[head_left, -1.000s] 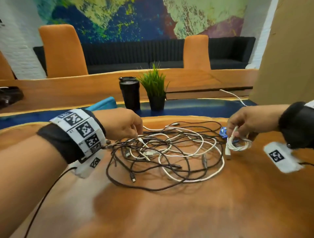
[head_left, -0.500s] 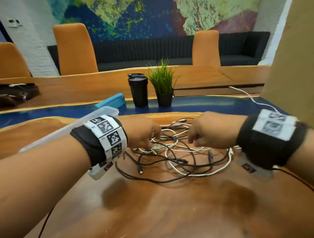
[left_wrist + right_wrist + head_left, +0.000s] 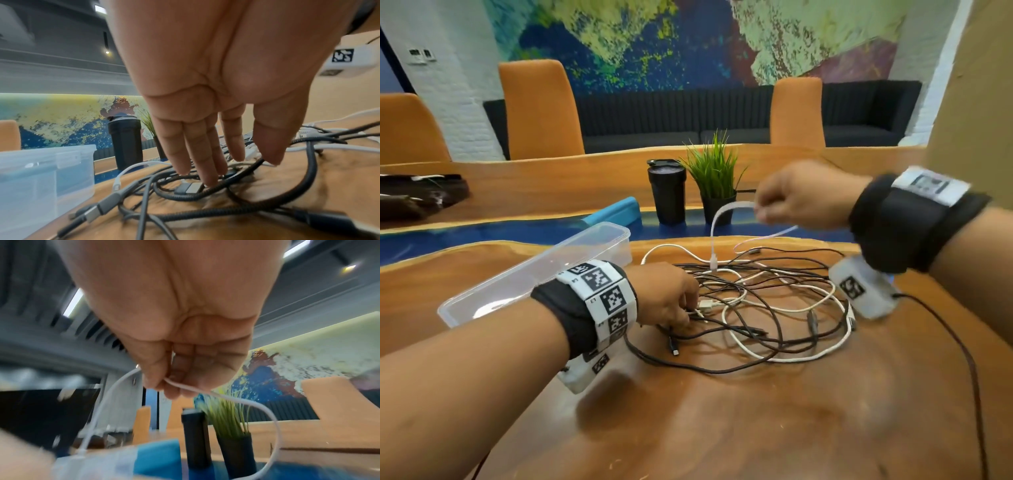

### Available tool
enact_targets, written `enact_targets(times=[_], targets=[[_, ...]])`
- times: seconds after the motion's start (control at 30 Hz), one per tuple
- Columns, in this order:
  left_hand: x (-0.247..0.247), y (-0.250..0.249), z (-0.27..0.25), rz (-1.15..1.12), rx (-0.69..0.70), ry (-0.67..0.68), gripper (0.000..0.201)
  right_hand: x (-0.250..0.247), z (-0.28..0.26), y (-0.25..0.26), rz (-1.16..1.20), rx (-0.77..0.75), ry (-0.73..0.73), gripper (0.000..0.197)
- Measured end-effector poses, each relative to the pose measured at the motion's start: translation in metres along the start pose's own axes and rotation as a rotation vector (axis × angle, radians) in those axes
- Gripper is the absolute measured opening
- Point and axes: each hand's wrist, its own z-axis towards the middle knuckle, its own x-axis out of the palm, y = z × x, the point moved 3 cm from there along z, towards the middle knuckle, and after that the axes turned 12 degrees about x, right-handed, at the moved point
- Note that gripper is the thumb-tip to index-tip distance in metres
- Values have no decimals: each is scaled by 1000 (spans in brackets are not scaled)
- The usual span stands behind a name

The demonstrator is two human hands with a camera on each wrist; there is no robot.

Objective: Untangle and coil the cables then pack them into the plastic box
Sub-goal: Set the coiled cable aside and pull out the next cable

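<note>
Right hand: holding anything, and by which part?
Yes. The right hand pinches a thin white cable mid-length, not at a plug, lifted above the tangle; both ends trail down.

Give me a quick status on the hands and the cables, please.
Right hand pinching white cable, lifted. Left hand flat on cable tangle. Plastic box empty. White cable runs into the tangle.
</note>
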Motion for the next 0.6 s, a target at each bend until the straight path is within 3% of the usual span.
enact_targets(times=[0.1,0.2,0.3,0.37,0.5,0.6], targets=[[-8,2,-4,-34,10,-54,28,-48,-2,-5,507,107,-113,11],[-31,3,-11,-113,-12,-271,28,-77,-5,-2,838,110,-183,16],[-55,-1,-15,-340,-55,-551,40,-96,-6,8,1058,38,-273,12],[-65,-6,-11,-455,-50,-662,58,-106,-4,17,1190,-30,-305,6],[-74,-18,12,-559,-12,-762,86,-128,0,31,1386,-187,-354,5],[-84,-23,33,-612,23,-824,87,-143,-2,38,1468,-318,-343,9]])
